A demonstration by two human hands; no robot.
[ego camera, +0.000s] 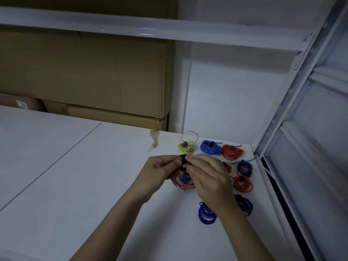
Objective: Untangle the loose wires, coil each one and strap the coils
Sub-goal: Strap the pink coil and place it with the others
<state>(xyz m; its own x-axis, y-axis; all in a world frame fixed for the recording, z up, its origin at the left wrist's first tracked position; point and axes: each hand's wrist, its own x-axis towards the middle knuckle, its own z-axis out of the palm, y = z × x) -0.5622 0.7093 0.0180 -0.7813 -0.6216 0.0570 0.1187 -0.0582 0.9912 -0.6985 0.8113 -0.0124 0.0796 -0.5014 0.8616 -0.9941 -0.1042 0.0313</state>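
Note:
A pink wire coil hangs above the white tabletop, held up between both hands. My left hand grips the coil's top from the left. My right hand pinches a black strap that wraps over the coil's top. Through the pink loops a blue coil shows on the table behind.
Strapped coils lie at the table's right: a yellow coil, a blue coil, a red coil, a red coil, blue coils near my right wrist. Cardboard boxes stand behind. A white shelf frame rises at right.

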